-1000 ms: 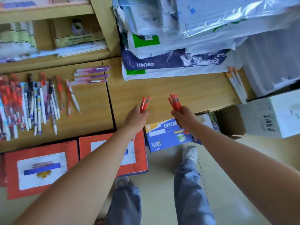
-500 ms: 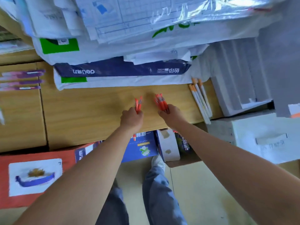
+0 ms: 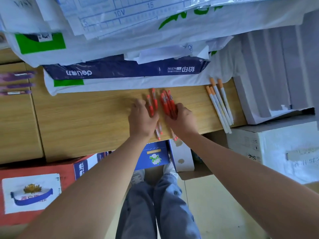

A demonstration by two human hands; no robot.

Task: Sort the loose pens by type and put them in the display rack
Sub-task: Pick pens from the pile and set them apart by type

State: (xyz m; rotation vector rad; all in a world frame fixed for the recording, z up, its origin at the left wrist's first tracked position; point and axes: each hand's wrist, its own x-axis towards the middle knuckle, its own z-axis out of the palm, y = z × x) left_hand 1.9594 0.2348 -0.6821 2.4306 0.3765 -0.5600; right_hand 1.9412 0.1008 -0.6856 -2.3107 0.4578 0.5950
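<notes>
Low on the wooden shelf [image 3: 86, 118], my left hand [image 3: 140, 119] grips two red pens [image 3: 151, 104]. Their caps point away from me and their tips stick out below the hand. Beside it, my right hand [image 3: 182, 120] holds a bunch of several red pens [image 3: 166, 103], with the pens lying flat against the wood. The two groups are a small gap apart. Three white pens with orange caps [image 3: 220, 105] lie at the shelf's right end. Purple pens [image 3: 16, 83] lie blurred at the far left.
Wrapped paper packs [image 3: 124, 69] are stacked at the back of the shelf, just beyond the pen caps. White foam blocks [image 3: 269, 80] stand to the right. Blue boxes [image 3: 153, 156], a red carton [image 3: 34, 190] and a white carton [image 3: 276, 149] sit below the shelf edge.
The view has swung right, so the mixed pen pile has left the frame. Both hands have come down from holding the red pens upright to laying them flat on the shelf.
</notes>
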